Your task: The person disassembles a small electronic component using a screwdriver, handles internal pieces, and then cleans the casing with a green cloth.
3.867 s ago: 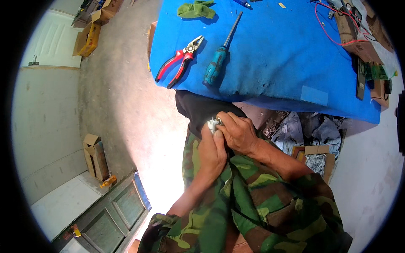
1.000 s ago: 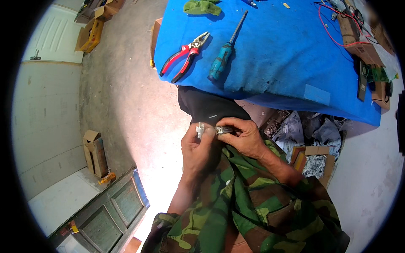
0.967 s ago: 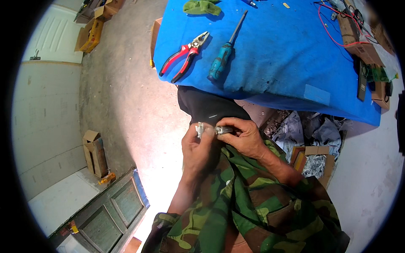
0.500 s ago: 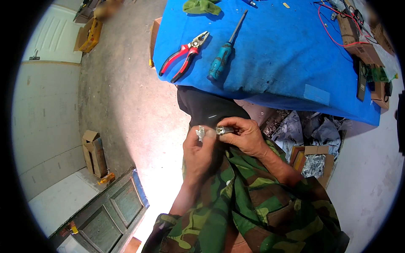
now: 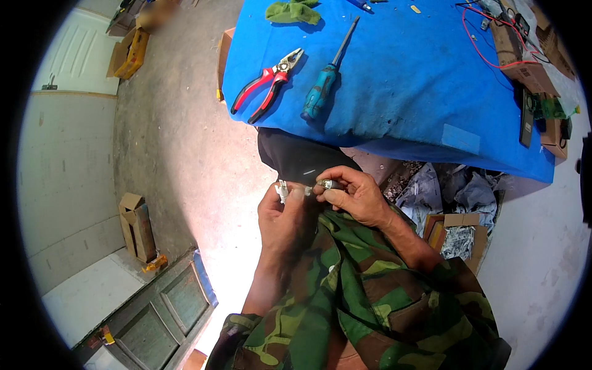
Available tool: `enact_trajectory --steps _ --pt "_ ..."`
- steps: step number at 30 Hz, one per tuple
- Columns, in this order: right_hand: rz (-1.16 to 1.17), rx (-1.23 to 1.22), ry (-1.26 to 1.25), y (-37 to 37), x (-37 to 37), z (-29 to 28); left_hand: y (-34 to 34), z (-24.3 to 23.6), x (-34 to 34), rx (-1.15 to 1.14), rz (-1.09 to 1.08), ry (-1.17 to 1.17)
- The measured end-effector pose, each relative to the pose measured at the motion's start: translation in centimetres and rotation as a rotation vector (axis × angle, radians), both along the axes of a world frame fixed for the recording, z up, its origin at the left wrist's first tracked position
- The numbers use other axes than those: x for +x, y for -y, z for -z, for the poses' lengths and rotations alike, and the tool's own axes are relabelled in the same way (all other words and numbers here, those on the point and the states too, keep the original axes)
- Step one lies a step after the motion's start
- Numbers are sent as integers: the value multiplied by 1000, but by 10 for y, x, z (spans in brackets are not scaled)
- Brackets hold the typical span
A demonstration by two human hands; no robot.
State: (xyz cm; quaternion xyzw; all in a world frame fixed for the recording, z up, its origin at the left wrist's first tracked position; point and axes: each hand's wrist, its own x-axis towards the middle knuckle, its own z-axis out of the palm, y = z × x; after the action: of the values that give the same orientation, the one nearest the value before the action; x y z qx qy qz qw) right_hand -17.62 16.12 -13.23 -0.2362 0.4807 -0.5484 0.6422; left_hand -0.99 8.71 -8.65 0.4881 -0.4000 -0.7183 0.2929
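Observation:
Both of my hands are over my lap, a short gap apart. My left hand [image 5: 285, 216] is closed, thumb against fingers, on a small white plastic-looking piece [image 5: 282, 192]; its exact kind is too small to make out. Across from it, my right hand [image 5: 361, 198] pinches a small silvery metal piece [image 5: 328, 184] between thumb and fingers, which partly cover it. On the blue-covered table ahead lie pliers [image 5: 269, 86] with red and black handles. Just right of them is a screwdriver [image 5: 320, 92] with a teal handle.
A green cloth [image 5: 293, 12] lies at the table's far side. Red and black wires [image 5: 472, 37] and cardboard boxes crowd its right end. Below the table are grey plastic bags [image 5: 422, 188] and an open carton [image 5: 459, 242] of silvery scraps. A tall cardboard box [image 5: 138, 228] stands on the floor at left.
My left hand has shifted slightly left, and its white piece is tilted differently. The metal piece in my right hand has turned and shows less of its length.

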Motion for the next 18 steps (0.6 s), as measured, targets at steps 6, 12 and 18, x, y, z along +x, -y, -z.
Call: enact_trajectory --steps 6,12,18 --pt "-40 -39 -2 -2 -4 5 2 1 2 15 20 -53" --pt "-54 -55 -3 -1 -7 7 5 -1 -1 67 0 10" --pt "-61 -61 6 0 -8 6 5 3 0 86 -11 12"
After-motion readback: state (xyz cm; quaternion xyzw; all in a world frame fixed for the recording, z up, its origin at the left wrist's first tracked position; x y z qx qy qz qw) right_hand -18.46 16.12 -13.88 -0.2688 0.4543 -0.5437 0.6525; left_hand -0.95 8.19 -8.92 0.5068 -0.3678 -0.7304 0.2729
